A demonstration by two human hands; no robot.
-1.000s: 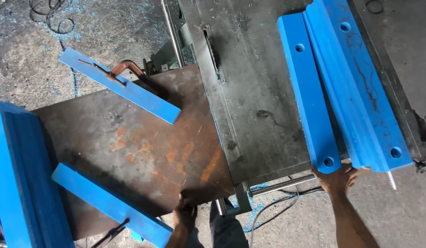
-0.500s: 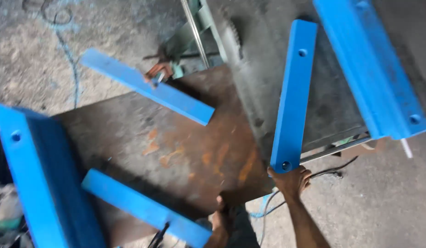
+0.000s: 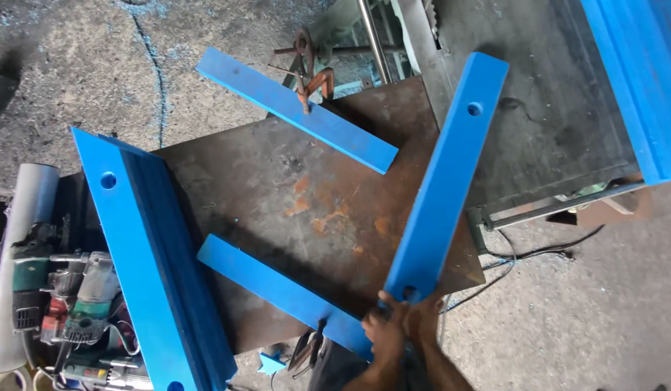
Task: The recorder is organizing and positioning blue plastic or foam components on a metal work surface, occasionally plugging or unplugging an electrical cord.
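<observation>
Head view, looking down on a rusty steel plate (image 3: 277,217) that serves as a bench. Both hands meet at the near end of a long blue bar (image 3: 445,181): the left hand (image 3: 385,334) and the right hand (image 3: 424,324) are closed around that end, fingers wrapped tight, just by its near bolt hole. The bar runs from the hands away to the far right, lying aslant across the plate's right edge and over the darker machine table (image 3: 553,130) beyond; whether it rests on the plate or is lifted clear cannot be told. The step in hand appears to be carrying or setting the bar onto the plate; the next move would seem to call for swinging its far end in over the plate, between a clamped bar (image 3: 296,108) at the far side and a bar (image 3: 277,289) at the near side. A wide blue stack (image 3: 151,268) lies at the left. No containers show; power tools (image 3: 75,304) lie loose at the far left beside a grey pipe (image 3: 24,246).
</observation>
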